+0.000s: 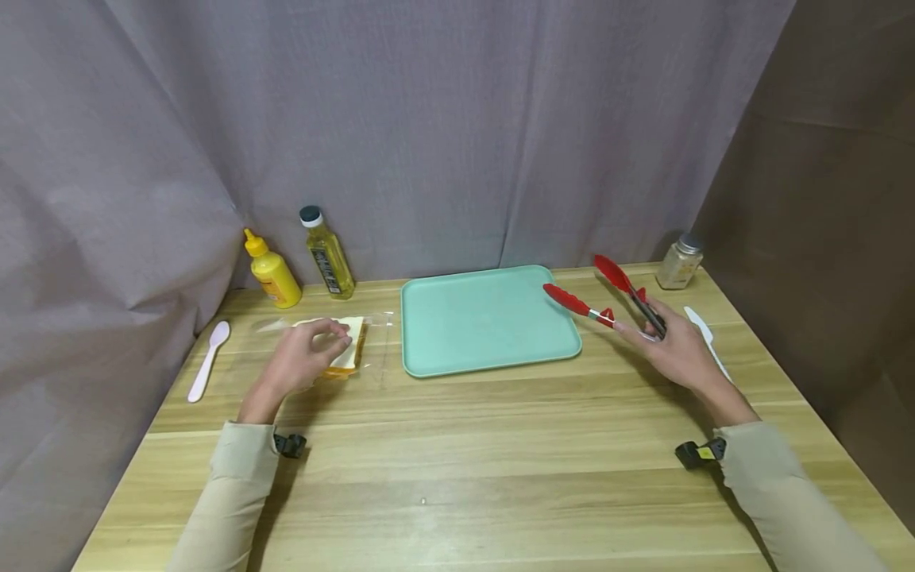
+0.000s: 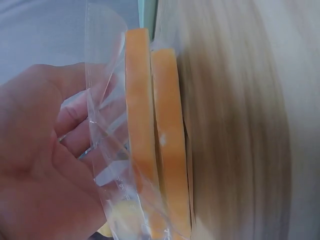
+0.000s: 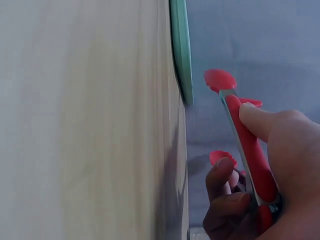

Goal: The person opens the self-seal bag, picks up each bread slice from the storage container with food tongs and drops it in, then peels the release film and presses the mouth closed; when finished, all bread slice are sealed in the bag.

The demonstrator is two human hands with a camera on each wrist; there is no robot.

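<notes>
My left hand (image 1: 303, 355) is over sliced bread (image 1: 352, 343) in clear plastic wrapping (image 1: 379, 342), its fingers bent and thumb near the index finger. In the left wrist view, two stacked slices with orange-brown crusts (image 2: 170, 125) lie on the wood. Clear film stands in front of the fingertips, so whether they pinch it is unclear. On the right, my right hand (image 1: 675, 343) grips red-tipped tongs (image 1: 569, 300) by their handles. The tongs' arms are spread apart, their tips pointing toward the green tray (image 1: 493, 322). In the right wrist view the thumb presses the red handle (image 3: 250, 145).
Behind the bread stand a yellow squeeze bottle (image 1: 275, 278) and an oil bottle (image 1: 330, 258). A pale spoon (image 1: 207, 364) lies at the left edge. A seasoning jar (image 1: 679, 262) stands at the back right, and a white knife (image 1: 704, 330) lies beside my right hand.
</notes>
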